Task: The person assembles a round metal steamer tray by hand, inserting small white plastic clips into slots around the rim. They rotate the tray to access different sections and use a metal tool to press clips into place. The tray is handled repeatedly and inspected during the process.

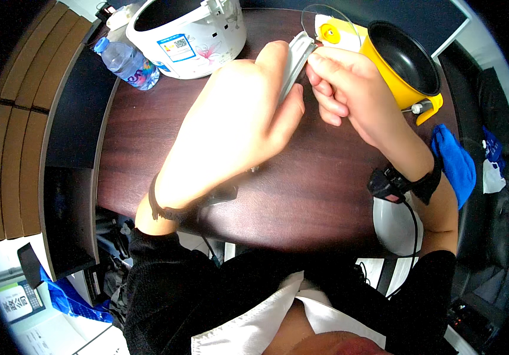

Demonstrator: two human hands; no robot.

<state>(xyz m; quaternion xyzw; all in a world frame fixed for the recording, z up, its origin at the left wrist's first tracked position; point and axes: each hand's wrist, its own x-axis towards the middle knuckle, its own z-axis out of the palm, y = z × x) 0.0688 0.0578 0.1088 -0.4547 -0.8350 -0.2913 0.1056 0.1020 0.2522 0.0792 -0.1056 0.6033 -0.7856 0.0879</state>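
Observation:
A long, narrow white plastic piece (293, 64) stands tilted above the table, its far end pointing up and slightly right. My left hand (239, 100) is wrapped around it, thumb on the near side, and hides its lower part. Close beside the far end, my right hand (349, 83) is closed with thumb and fingers curled together. Whatever those fingers pinch is too small or hidden to make out. Behind my left hand stands a white rice cooker body (204, 44) with a flower print and a blue-edged label, its lid off and its inside dark.
A yellow pot (393, 71) with a dark inside stands at the back right, near a clear round lid (313, 18). A water bottle (125, 62) leans at the back left. A blue cloth (452, 160) hangs at the right edge of the brown table (301, 195). Cardboard boxes (18, 136) are stacked left.

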